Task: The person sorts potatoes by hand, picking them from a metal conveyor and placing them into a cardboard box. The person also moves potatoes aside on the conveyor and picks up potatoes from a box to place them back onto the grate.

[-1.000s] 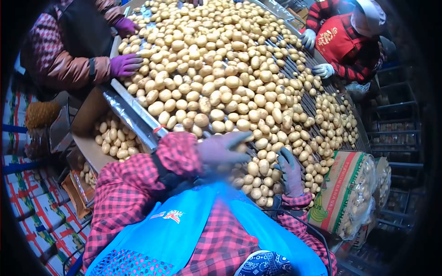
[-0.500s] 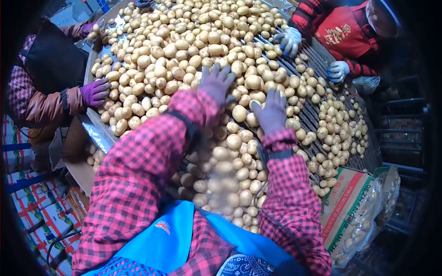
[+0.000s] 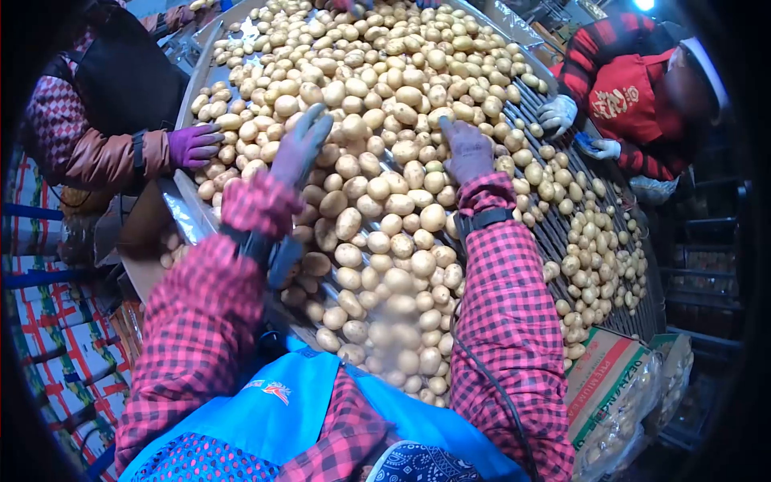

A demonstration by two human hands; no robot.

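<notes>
Both gloved hands on the potato heap

Left hand [image 3: 301,149] lies released, fingers spread, on the potatoes [image 3: 385,201] at 11 o'clock; right hand [image 3: 467,151] rests palm-down at 1 o'clock, grip impossible to tell. Judging by the crowded counter [image 3: 548,229], most sorting remains; the box [image 3: 606,373] at 4 o'clock looks part-filled.

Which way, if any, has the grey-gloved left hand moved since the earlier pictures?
Yes. The left hand moved leftward, nearer the table's silver metal left rim.
</notes>
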